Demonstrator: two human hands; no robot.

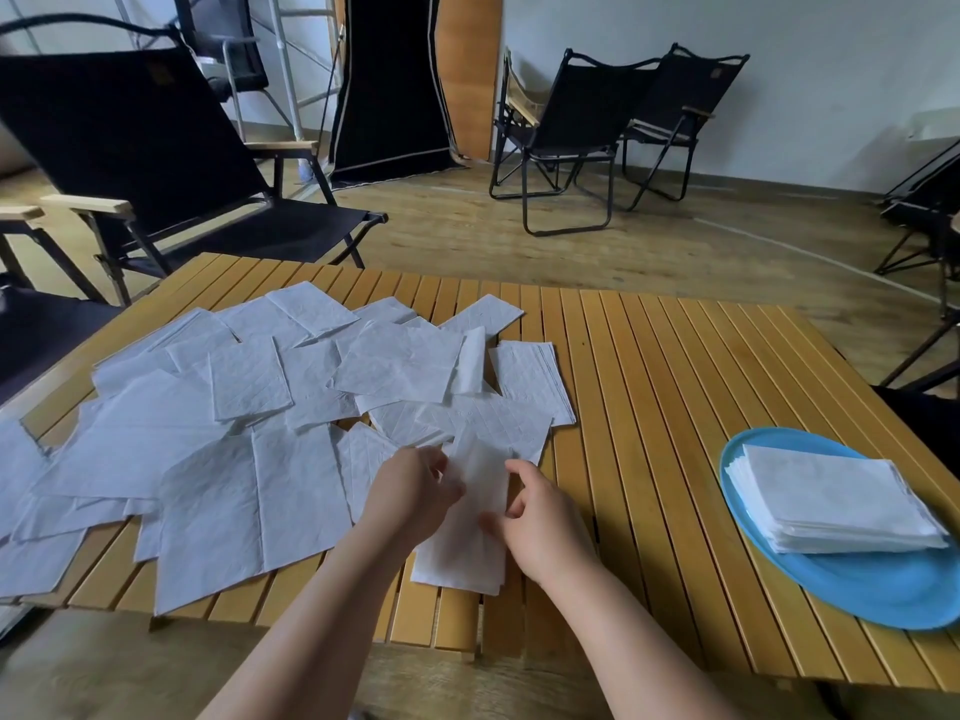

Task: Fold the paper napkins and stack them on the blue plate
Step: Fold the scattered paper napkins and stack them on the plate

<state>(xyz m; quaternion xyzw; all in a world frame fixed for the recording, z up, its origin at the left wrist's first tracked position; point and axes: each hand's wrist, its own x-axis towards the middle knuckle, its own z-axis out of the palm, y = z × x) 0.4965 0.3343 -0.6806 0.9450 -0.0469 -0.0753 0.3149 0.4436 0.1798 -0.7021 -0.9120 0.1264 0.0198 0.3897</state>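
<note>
Several white paper napkins (223, 423) lie spread and overlapping over the left half of the slatted wooden table (665, 387). One napkin (467, 537), folded into a long strip, lies at the front centre. My left hand (410, 491) pinches its left edge and my right hand (540, 517) pinches its right edge, fingers curled on the paper. The blue plate (857, 589) sits at the right front edge of the table, and a stack of folded napkins (831, 501) rests on it.
A black folding chair (156, 163) stands behind the table at the left, and two more (597, 127) stand against the far wall. The right middle of the table shows bare slats. Part of the plate overhangs the table's right front edge.
</note>
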